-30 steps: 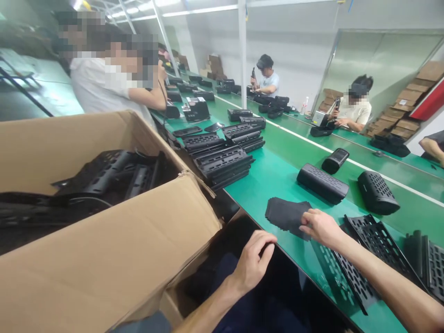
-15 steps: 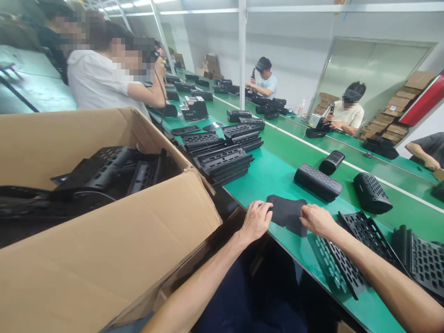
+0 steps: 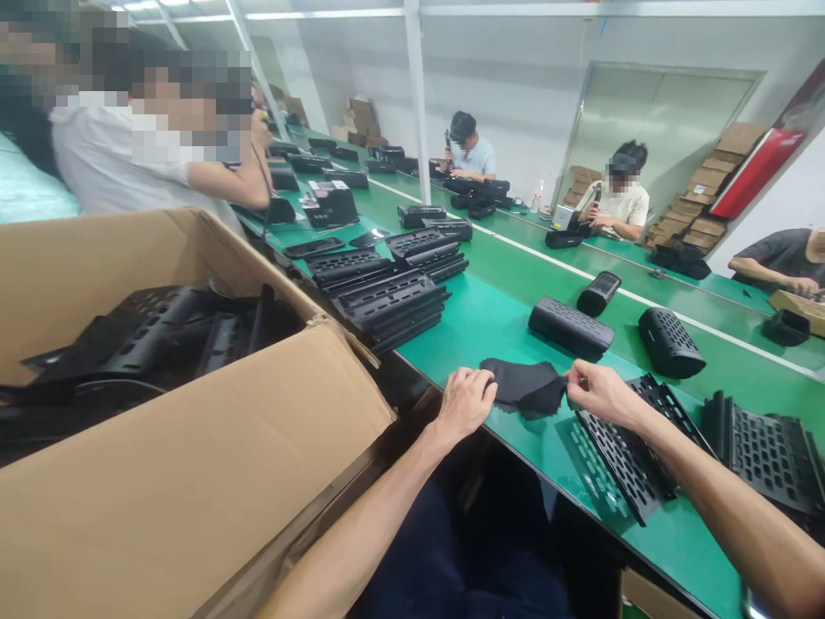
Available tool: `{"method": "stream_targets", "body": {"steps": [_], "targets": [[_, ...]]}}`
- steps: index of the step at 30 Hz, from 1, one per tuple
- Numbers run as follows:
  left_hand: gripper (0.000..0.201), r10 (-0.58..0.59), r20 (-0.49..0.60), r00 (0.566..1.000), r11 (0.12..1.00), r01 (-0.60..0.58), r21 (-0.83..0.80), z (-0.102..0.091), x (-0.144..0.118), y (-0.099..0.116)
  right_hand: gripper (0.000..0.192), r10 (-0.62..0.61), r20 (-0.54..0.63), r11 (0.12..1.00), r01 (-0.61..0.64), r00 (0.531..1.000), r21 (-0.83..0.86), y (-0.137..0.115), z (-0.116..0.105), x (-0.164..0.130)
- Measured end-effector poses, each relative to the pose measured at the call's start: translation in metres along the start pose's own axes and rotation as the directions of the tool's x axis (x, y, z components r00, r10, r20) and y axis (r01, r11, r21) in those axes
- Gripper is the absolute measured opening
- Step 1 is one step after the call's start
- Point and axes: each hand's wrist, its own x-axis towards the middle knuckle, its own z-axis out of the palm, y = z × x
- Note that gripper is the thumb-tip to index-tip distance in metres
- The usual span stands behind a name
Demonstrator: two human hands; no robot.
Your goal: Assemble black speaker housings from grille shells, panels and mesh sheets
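A stack of thin black fabric pieces [image 3: 525, 385] lies on the green bench [image 3: 490, 322] near its front edge. My left hand [image 3: 465, 402] rests its fingers on the stack's left edge. My right hand [image 3: 596, 391] pinches the right edge of the top piece, which is lifted and rumpled. A black perforated plastic grille [image 3: 622, 447] lies flat just under and right of my right wrist.
A large open cardboard box [image 3: 193, 464] of black grilles [image 3: 142, 340] fills the left. Stacked grilles [image 3: 390, 305], two black speaker bodies [image 3: 571, 327] [image 3: 669, 342] and more grilles [image 3: 766, 451] sit on the bench. Other people work along both sides.
My left hand rose from my lap to the fabric stack's left edge. My right hand went from resting on the stack to pinching and lifting its right edge. The view shifted right.
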Motion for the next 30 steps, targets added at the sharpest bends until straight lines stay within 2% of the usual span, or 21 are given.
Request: {"method": "stream_targets", "body": {"steps": [4, 7, 10, 12, 14, 17, 19, 23, 26, 28, 30], "targets": [[0.024, 0.011, -0.016, 1.0, 1.0, -0.011, -0.016, -0.001, 0.002, 0.012, 0.006, 0.09, -0.005, 0.974, -0.087, 0.996, 0.208, 0.008, -0.02, -0.013], [0.026, 0.021, -0.003, 1.0, 0.996, -0.021, -0.084, -0.001, 0.005, 0.034, 0.008, 0.137, -0.018, 0.935, -0.124, 0.99, 0.332, 0.015, -0.031, -0.021], [0.027, -0.005, 0.117, 0.993, 0.976, 0.03, -0.217, 0.0, 0.01, 0.065, 0.013, 0.202, -0.06, 0.897, -0.16, 0.978, 0.412, 0.024, -0.033, -0.034], [0.029, -0.06, 0.273, 0.96, 0.934, 0.151, -0.324, 0.002, 0.014, 0.084, 0.014, 0.26, -0.075, 0.882, -0.205, 0.963, 0.424, 0.031, -0.028, -0.049], [0.033, -0.096, 0.434, 0.896, 0.877, 0.282, -0.39, 0.007, 0.018, 0.1, 0.013, 0.317, -0.063, 0.877, -0.267, 0.946, 0.399, 0.038, -0.02, -0.068], [0.04, -0.094, 0.549, 0.83, 0.851, 0.353, -0.388, 0.019, 0.024, 0.117, 0.014, 0.378, -0.035, 0.876, -0.346, 0.925, 0.335, 0.044, -0.008, -0.098], [0.041, -0.102, 0.578, 0.81, 0.854, 0.369, -0.367, 0.03, 0.027, 0.124, 0.017, 0.395, -0.054, 0.885, -0.365, 0.917, 0.288, 0.045, -0.001, -0.115], [0.04, -0.13, 0.621, 0.773, 0.866, 0.394, -0.31, 0.05, 0.032, 0.136, 0.027, 0.408, -0.191, 0.907, -0.374, 0.893, 0.193, 0.047, 0.012, -0.147], [0.035, -0.134, 0.64, 0.756, 0.885, 0.382, -0.266, 0.056, 0.031, 0.143, 0.033, 0.484, -0.217, 0.865, -0.428, 0.848, 0.261, 0.052, 0.029, -0.168], [0.033, -0.138, 0.618, 0.774, 0.909, 0.347, -0.23, 0.055, 0.028, 0.146, 0.034, 0.52, -0.227, 0.838, -0.44, 0.824, 0.323, 0.056, 0.042, -0.177], [0.035, -0.146, 0.56, 0.816, 0.937, 0.296, -0.187, 0.053, 0.025, 0.149, 0.031, 0.493, -0.284, 0.857, -0.404, 0.822, 0.319, 0.057, 0.052, -0.181]]}}
